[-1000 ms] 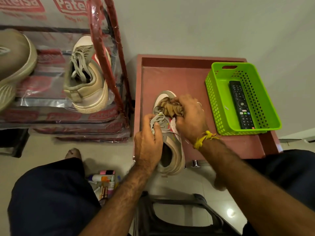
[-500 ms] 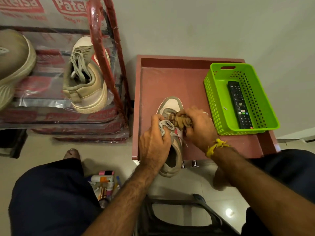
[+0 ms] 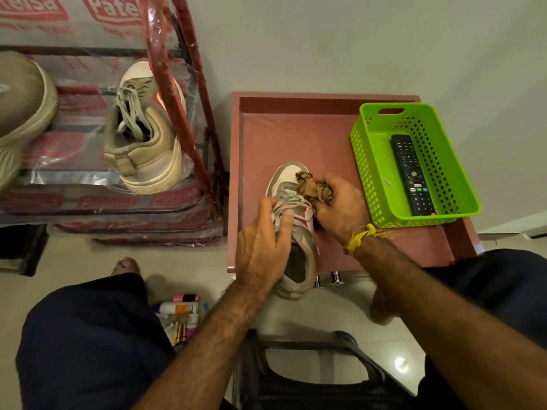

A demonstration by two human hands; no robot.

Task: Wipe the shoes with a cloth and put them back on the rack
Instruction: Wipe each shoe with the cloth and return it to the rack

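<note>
Shoe [image 3: 296, 232] wiped on the red table [image 3: 296, 137].
The shoe's laces are gripped by the left hand [image 3: 263, 247]; beside its toe, a crumpled cloth [image 3: 313, 186] is clenched in the right hand [image 3: 340, 208].

beige and white shoe [image 3: 299, 232] with grey laces and a red side patch, crumpled brown cloth [image 3: 315, 187], reddish-brown tabletop [image 3: 296, 137], bright green perforated basket [image 3: 376, 170] at right, black remote [image 3: 413, 173], red rack [image 3: 165, 69] at left, yellow wrist thread [image 3: 359, 236]
</note>
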